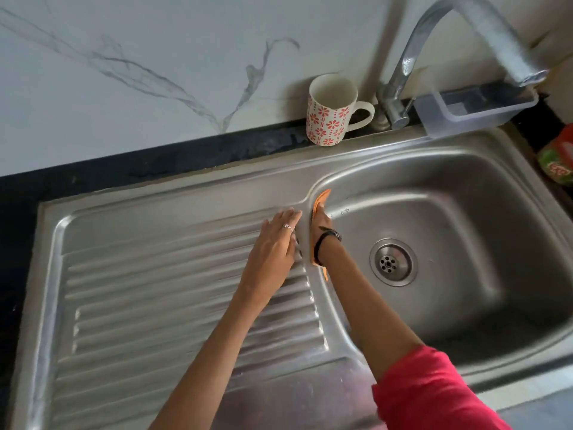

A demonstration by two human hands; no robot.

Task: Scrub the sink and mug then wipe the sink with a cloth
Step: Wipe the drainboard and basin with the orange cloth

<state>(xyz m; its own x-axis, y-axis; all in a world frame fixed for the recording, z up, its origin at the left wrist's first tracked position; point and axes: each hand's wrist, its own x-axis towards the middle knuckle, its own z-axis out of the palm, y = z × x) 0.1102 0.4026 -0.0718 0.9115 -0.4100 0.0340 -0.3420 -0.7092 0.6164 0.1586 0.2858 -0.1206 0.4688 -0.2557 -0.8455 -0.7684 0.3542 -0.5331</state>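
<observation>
1. Steel makes up the biggest thing in view: a sink [465,187] with a ribbed draining board on its left side and a deep basin on its right, a round drain [393,262] set in the basin floor.
2. White marble-patterned wall [139,57] with grey veins rises behind it, and a strip of dark surface [155,159] runs between wall and sink.
3. Chrome tap [449,41] arches from the back rim over the basin; its spout hangs above a clear plastic tray [474,111] perched on the back right corner.
4. Right forearm, in a pink sleeve [434,389], reaches down into the basin; the right hand [321,226], a dark band at its wrist, presses an orange cloth [322,197] against the basin's left wall near the rim. Its grip is mostly hidden behind the hand, so I cannot tell whether the fingers curl round the cloth or lie flat on it.
5. Left hand [276,240] lies flat on the draining board just beside the right, fingers straight, their tips at the ridge between board and basin; its grip is wide and holds nothing. A ring shows on one finger.
6. Mug [331,111], white with red flower prints, stands upright on the back ledge just left of the tap's base, handle pointing right, well apart from both hands.
7. Red and green packet [558,159], blurred, sits at the far right edge.
</observation>
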